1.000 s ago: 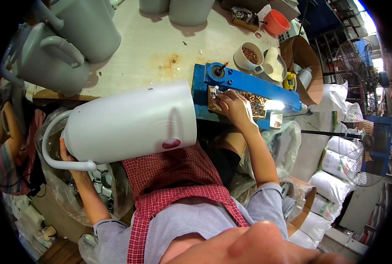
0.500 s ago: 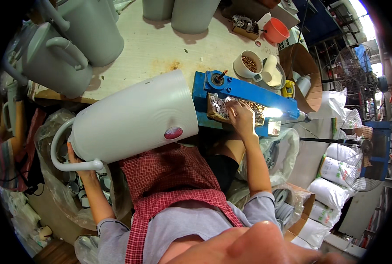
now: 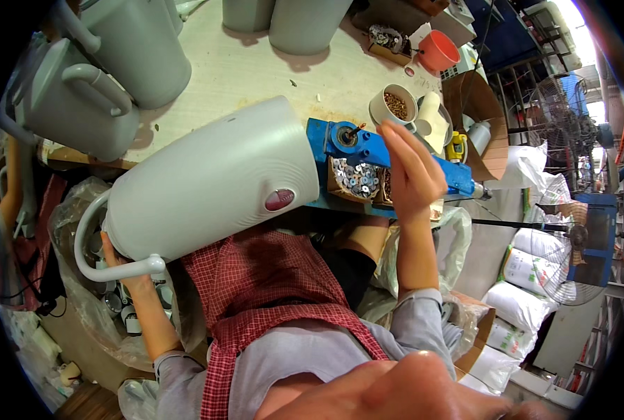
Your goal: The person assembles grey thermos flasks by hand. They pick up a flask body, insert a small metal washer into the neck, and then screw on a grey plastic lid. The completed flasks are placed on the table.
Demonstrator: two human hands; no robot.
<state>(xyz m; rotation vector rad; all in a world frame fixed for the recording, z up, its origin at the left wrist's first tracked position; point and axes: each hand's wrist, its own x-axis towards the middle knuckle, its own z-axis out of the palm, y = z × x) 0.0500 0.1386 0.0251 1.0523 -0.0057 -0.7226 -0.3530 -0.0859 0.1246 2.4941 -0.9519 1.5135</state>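
Note:
A large pale grey jug (image 3: 207, 178) with a looped handle (image 3: 84, 241) and a small red oval badge lies tilted across my lap, its wide end against the blue bench machine (image 3: 357, 140). My left hand (image 3: 121, 264) grips its narrow end inside the handle, the fingers partly hidden behind it. Above the blue arm, my right hand (image 3: 413, 171) is raised with its fingers pressed together; what they hold, if anything, is hidden. Just below that arm sits a box of metal washers (image 3: 357, 178), with small brass-coloured parts beside it, mostly covered by my right hand.
A cup of brass-coloured pieces (image 3: 396, 103) and a red bowl (image 3: 439, 50) stand on the table (image 3: 256, 73). More grey jugs (image 3: 140, 56) are at the far left and back. A plastic-lined bin (image 3: 81, 315) is below left; white sacks (image 3: 525, 287) and a fan (image 3: 571, 252) are at right.
My right hand has come up out of the parts box and moved right, over the blue arm. The jug has shifted slightly, still in my left hand.

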